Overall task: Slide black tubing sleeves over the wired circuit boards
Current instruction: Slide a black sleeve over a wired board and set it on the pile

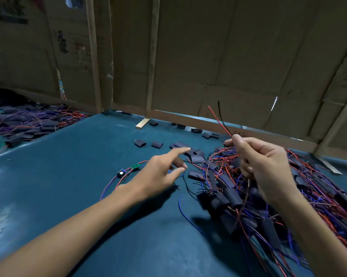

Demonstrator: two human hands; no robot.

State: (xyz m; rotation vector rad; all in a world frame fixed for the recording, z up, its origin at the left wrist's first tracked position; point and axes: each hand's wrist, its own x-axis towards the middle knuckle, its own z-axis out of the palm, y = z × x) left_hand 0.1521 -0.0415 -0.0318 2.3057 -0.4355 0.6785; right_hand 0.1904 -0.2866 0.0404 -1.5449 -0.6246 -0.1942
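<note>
My right hand [262,162] is raised over the wire pile and pinches a red and a black wire [218,118] that stick up past my thumb. My left hand [160,172] reaches forward over the table with fingers spread and holds nothing. Just ahead of its fingertips lie loose black tubing sleeves [196,157]. Left of that hand a bare green circuit board [136,166] and a small blue board [121,173] lie on red and blue wires. A big pile of sleeved boards and wires [268,206] covers the table on the right.
The table [88,196] has a dark teal top. Cardboard walls [208,56] with wooden slats close off the back. A second heap of sleeves and wires [28,122] lies at the far left. More loose sleeves [196,130] lie along the back edge.
</note>
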